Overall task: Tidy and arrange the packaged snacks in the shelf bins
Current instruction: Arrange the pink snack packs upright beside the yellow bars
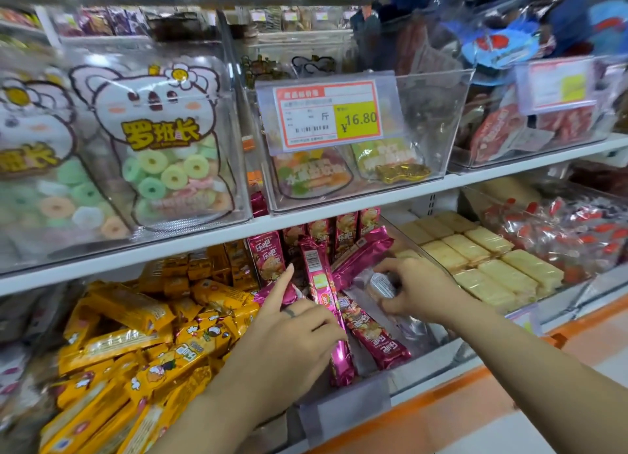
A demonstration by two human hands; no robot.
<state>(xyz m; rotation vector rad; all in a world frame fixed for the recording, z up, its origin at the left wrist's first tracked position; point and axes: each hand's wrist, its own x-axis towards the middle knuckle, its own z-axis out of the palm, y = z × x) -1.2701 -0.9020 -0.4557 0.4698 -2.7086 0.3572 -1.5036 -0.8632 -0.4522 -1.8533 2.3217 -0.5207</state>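
Long magenta snack packs lie jumbled in a clear bin on the lower shelf; more stand upright at its back. My left hand rests on one magenta pack, fingers curled around it, index finger pointing up. My right hand pinches a small clear-wrapped snack with a silver label above the same bin.
Yellow snack packs fill the bin to the left. Pale yellow wafer packs fill the bin to the right, then red-wrapped sweets. Upper shelf bins hold gummy-ring bags; a price tag hangs on one.
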